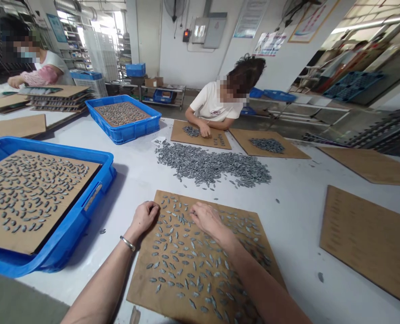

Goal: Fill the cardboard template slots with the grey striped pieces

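Before me lies a brown board (142,279) covered with small grey spindle-shaped pieces (185,262), spaced apart in loose rows. My left hand (145,217), with a silver bangle on the wrist, rests at the board's upper left edge. Its fingers are curled in, and whatever they may hold is hidden. Over the upper middle of the board is my right hand (204,217), its fingers bent down and together among the pieces. The fingertips are partly hidden, so I cannot make out what is in them. Beyond the board spreads a large pile of the same grey pieces (213,166).
Blue trays (110,173) (122,137) with filled boards stand to the left. Opposite, a person (216,101) works at another board (177,135). More boards (368,243) (371,166) lie on the right. At far left, another person (47,67) sits by stacked boards (60,92).
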`<state>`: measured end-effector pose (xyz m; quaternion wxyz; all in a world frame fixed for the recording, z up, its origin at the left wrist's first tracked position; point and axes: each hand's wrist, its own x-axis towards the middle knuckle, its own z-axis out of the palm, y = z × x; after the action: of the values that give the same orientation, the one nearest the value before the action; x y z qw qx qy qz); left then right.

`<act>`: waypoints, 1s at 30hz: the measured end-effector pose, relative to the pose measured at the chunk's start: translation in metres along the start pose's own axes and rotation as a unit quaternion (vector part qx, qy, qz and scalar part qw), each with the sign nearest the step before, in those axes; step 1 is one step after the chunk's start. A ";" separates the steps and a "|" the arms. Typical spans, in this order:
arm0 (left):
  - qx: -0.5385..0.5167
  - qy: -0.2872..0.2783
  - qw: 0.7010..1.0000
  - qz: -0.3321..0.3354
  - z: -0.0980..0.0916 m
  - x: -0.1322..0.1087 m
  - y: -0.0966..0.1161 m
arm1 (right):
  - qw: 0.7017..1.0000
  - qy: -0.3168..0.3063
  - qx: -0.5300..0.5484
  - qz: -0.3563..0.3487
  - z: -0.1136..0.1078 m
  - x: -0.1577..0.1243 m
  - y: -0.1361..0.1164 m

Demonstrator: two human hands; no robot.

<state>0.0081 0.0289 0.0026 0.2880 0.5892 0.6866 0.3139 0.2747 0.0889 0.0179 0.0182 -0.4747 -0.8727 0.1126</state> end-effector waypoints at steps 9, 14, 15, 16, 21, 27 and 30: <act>-0.005 -0.005 1.000 0.004 0.003 0.000 -0.001 | 1.000 0.002 -0.025 -0.009 -0.008 -0.009 -0.010; -0.006 -0.003 1.000 0.011 0.004 0.000 -0.004 | 0.999 -0.010 -0.022 0.031 -0.007 -0.003 -0.029; -0.006 -0.003 1.000 0.012 0.004 0.001 -0.005 | 0.999 -0.015 -0.027 0.041 -0.006 0.000 -0.033; -0.006 -0.002 1.000 0.012 0.004 0.001 -0.006 | 0.998 -0.019 -0.031 0.050 -0.005 0.002 -0.037; -0.006 0.000 1.000 0.015 0.006 0.001 -0.007 | 0.996 -0.046 -0.034 0.069 -0.009 0.012 -0.045; 0.001 0.001 1.000 0.013 0.005 0.000 -0.004 | 0.996 -0.044 -0.060 0.048 -0.012 0.012 -0.045; 0.000 -0.003 1.000 0.012 0.005 -0.001 -0.002 | 0.995 -0.029 -0.081 0.054 -0.008 0.012 -0.045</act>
<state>0.0107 0.0286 -0.0021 0.2859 0.5985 0.6784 0.3158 0.2319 0.0766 0.0344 -0.0521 -0.5175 -0.8523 0.0562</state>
